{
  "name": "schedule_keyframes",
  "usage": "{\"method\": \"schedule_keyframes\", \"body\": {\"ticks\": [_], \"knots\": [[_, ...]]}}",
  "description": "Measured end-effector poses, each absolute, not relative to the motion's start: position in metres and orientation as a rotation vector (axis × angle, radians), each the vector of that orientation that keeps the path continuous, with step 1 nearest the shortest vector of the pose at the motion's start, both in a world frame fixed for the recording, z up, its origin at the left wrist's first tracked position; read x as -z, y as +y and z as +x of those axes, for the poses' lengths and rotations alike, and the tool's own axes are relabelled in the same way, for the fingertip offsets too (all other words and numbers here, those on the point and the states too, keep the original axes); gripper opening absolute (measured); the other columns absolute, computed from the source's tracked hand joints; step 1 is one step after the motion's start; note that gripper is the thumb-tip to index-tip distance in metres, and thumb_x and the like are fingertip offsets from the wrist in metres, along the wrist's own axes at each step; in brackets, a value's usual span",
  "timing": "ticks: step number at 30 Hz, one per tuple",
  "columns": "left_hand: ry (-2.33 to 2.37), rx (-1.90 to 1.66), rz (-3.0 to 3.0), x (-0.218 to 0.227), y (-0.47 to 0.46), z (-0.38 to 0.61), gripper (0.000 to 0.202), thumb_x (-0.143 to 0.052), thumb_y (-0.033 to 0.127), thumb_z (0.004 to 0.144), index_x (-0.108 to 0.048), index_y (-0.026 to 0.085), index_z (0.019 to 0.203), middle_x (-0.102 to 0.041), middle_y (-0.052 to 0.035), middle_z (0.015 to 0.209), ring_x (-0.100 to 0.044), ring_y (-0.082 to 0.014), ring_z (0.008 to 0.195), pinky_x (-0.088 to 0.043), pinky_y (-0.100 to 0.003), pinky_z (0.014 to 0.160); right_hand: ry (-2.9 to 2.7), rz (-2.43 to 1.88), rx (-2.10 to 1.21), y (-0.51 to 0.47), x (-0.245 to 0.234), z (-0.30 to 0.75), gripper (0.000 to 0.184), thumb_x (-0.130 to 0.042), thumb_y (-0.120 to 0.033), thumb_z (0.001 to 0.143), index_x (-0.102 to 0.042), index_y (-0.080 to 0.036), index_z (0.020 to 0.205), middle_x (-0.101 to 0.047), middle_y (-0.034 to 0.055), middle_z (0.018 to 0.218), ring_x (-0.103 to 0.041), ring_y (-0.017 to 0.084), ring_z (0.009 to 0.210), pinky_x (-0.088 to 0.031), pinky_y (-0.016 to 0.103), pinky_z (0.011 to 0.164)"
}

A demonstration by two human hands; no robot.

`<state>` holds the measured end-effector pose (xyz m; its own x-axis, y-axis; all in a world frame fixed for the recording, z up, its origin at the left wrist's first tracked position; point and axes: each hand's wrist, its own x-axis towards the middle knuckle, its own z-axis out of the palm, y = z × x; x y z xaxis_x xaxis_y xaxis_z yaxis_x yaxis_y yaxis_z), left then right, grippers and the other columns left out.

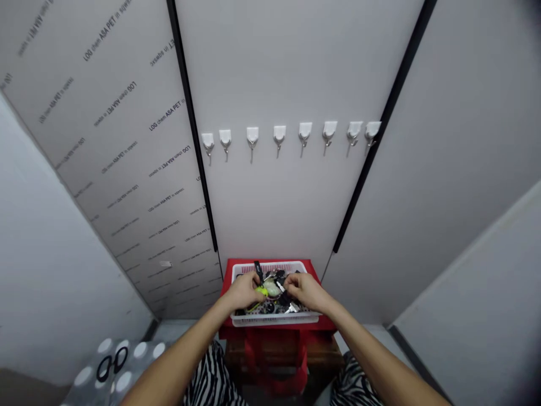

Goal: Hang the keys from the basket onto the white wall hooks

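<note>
A white plastic basket (274,320) holds a jumble of small things, among them several keys, dark pieces and a pale, roundish item (271,289). My left hand (243,291) reaches over the basket's left side, its fingers closed around a bright yellow-green trinket (262,291). A black strap (258,271) rises just beyond those fingers. On the right side, my right hand (310,292) has thumb and fingertips pinched together at the pile, close to a small whitish key-like piece (280,287). What lies between those fingertips is too small to make out.
The basket stands on a red bag (224,293) with a red handle (281,386), above a brown wooden stool (236,352). Several white adhesive hooks (279,134) line the grey panel ahead. Capped bottles in plastic wrap (91,380) stand lower left.
</note>
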<state>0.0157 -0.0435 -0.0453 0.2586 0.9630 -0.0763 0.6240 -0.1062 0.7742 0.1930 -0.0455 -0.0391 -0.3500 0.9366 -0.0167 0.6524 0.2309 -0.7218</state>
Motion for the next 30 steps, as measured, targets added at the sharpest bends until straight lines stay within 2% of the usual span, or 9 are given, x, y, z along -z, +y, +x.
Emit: {"method": "schedule_keyframes", "body": {"ticks": [3, 5, 9, 11, 14, 18, 21, 26, 30], "knots": [[1.252, -0.863, 1.5, 0.031, -0.038, 0.017, 0.021, -0.054, 0.02, 0.048, -0.042, 0.015, 0.065, -0.042, 0.0053, 0.051, -0.041, -0.007, 0.049, -0.03, -0.018, 0.047, -1.942, -1.456, -1.353, -0.048, 0.043, 0.189, 0.023, -0.037, -0.031, 0.067, -0.047, -0.012, 0.058, -0.051, 0.0002, 0.049, -0.044, 0.006, 0.041, -0.03, 0.017, 0.04], [1.126, -0.975, 1.346, 0.021, -0.037, 0.019, 0.021, -0.053, 0.021, 0.05, -0.042, 0.014, 0.066, -0.044, 0.0046, 0.053, -0.043, -0.007, 0.051, -0.032, -0.018, 0.05, -1.765, -1.407, -1.594, -0.05, 0.043, 0.184, 0.029, -0.036, -0.038, 0.068, -0.047, -0.012, 0.066, -0.054, 0.0022, 0.055, -0.048, 0.007, 0.043, -0.032, 0.017, 0.041], [0.957, -1.061, 1.182, 0.005, -0.041, 0.023, 0.023, -0.053, 0.02, 0.051, -0.044, 0.014, 0.072, -0.05, 0.0018, 0.061, -0.047, -0.0077, 0.054, -0.034, -0.02, 0.053, -1.324, -1.134, -1.868, -0.052, 0.036, 0.171, 0.034, -0.039, -0.041, 0.067, -0.044, -0.016, 0.089, -0.057, 0.0043, 0.069, -0.054, 0.01, 0.057, -0.036, 0.019, 0.047], [0.89, -1.062, 1.15, 0.001, -0.044, 0.024, 0.026, -0.053, 0.019, 0.052, -0.044, 0.014, 0.076, -0.052, 0.0009, 0.066, -0.047, -0.0074, 0.055, -0.035, -0.02, 0.055, -1.132, -0.992, -1.931, -0.049, 0.032, 0.167, 0.035, -0.038, -0.042, 0.067, -0.044, -0.016, 0.09, -0.057, 0.0049, 0.072, -0.055, 0.011, 0.061, -0.038, 0.02, 0.05], [0.843, -1.016, 1.155, 0.001, -0.049, 0.026, 0.031, -0.054, 0.019, 0.052, -0.045, 0.014, 0.081, -0.054, -0.0009, 0.072, -0.049, -0.0088, 0.061, -0.036, -0.021, 0.058, -0.914, -0.875, -1.872, -0.041, 0.028, 0.166, 0.032, -0.037, -0.043, 0.068, -0.047, -0.015, 0.082, -0.057, 0.0043, 0.068, -0.054, 0.011, 0.06, -0.039, 0.021, 0.051], [0.869, -0.98, 1.194, 0.011, -0.052, 0.026, 0.038, -0.055, 0.015, 0.049, -0.044, 0.014, 0.085, -0.055, -0.0035, 0.08, -0.05, -0.012, 0.071, -0.036, -0.023, 0.064, -0.832, -0.875, -1.681, -0.033, 0.026, 0.169, 0.022, -0.048, -0.036, 0.063, -0.048, -0.016, 0.072, -0.056, 0.0001, 0.063, -0.052, 0.008, 0.052, -0.039, 0.02, 0.05], [0.841, -0.966, 1.24, 0.02, -0.052, 0.028, 0.043, -0.056, 0.009, 0.047, -0.043, 0.014, 0.086, -0.053, -0.0049, 0.089, -0.049, -0.0134, 0.08, -0.035, -0.024, 0.071, -0.818, -0.843, -1.65, -0.032, 0.026, 0.169, 0.02, -0.054, -0.032, 0.058, -0.047, -0.017, 0.069, -0.055, -0.0018, 0.06, -0.051, 0.009, 0.053, -0.039, 0.021, 0.052], [0.856, -0.918, 1.29, 0.033, -0.053, 0.031, 0.054, -0.058, 0.003, 0.044, -0.039, 0.015, 0.093, -0.052, -0.0051, 0.092, -0.048, -0.0136, 0.082, -0.036, -0.024, 0.072, -0.784, -0.786, -1.591, -0.032, 0.023, 0.165, 0.025, -0.059, -0.024, 0.051, -0.046, -0.017, 0.072, -0.054, -0.0028, 0.058, -0.051, 0.01, 0.054, -0.038, 0.022, 0.053], [1.037, -0.977, 1.271, 0.037, -0.047, 0.023, 0.059, -0.056, 0.007, 0.05, -0.032, 0.015, 0.103, -0.051, -0.0064, 0.09, -0.049, -0.0125, 0.077, -0.038, -0.024, 0.069, -0.954, -0.889, -1.453, -0.027, 0.019, 0.163, 0.027, -0.053, -0.031, 0.057, -0.047, -0.014, 0.077, -0.054, -0.0008, 0.059, -0.049, 0.01, 0.055, -0.038, 0.023, 0.054]]}}
